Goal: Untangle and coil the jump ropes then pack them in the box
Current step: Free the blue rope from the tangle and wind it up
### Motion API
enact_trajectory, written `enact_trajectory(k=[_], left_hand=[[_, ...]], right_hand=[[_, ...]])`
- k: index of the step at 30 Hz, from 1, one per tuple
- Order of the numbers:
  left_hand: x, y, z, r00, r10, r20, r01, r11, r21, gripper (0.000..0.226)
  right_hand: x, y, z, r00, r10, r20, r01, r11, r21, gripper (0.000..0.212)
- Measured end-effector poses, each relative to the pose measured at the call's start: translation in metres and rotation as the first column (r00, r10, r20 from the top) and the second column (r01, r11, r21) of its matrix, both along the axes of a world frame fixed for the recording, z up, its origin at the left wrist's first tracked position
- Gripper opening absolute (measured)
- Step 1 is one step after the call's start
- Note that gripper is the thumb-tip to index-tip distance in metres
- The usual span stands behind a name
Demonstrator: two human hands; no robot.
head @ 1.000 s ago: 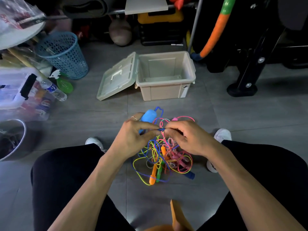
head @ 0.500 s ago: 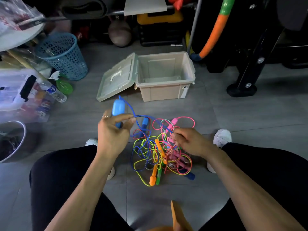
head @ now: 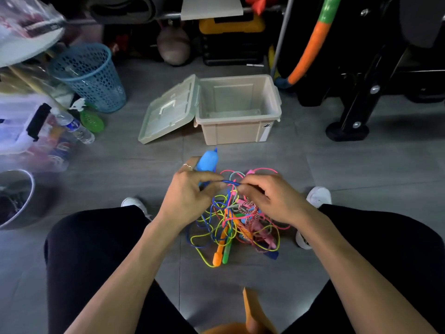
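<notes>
A tangled heap of jump ropes in blue, yellow, pink and striped cord lies on the grey floor between my feet, with orange and green handles at its near side. My left hand grips a light blue handle and pinches the blue cord. My right hand pinches the same blue cord just to the right, above the heap. The beige box stands open behind the heap, its lid hinged down to the left; nothing shows inside.
A blue mesh basket, a clear storage bin and a water bottle crowd the left. A metal bowl sits at the far left. Black equipment legs stand at the right. An orange handle lies near me.
My left hand, which had pulled the blue handle out to the left, has come back to the middle. Both hands now meet on the blue cord above the heap.
</notes>
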State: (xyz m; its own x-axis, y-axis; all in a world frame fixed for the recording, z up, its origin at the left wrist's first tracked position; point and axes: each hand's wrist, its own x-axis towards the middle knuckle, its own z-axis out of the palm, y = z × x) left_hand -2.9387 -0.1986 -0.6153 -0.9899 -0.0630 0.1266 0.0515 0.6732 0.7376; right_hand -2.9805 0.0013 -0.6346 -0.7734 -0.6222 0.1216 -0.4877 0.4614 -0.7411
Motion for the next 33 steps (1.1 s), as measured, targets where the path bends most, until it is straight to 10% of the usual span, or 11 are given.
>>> enact_trajectory(k=[7,14,21,33], left_hand=[[0.0,-0.02,0.012,0.971,0.185,-0.151,-0.155,0.97,0.189,0.021],[-0.002,-0.032,-0.017,0.913,0.139,0.383,-0.108,0.989,-0.1,0.006],[0.004,0.004,-0.014,0.965,-0.169,0.199,0.188,0.979,-0.079,0.017],[0.002,-0.01,0.003,0.996,-0.076,0.045,0.062,0.967,0.248,0.022]], right_hand=[[-0.006,0.017,-0.037,0.981,-0.089,0.174,0.071,0.992,0.105,0.037],[-0.007,0.018,-0.035,0.995,-0.07,0.075,0.063,0.994,0.094,0.029],[0.004,0.006,-0.025,0.999,0.041,-0.028,-0.037,0.99,0.134,0.035],[0.003,0.018,-0.054,0.987,-0.142,0.077,0.124,0.972,0.2,0.023]])
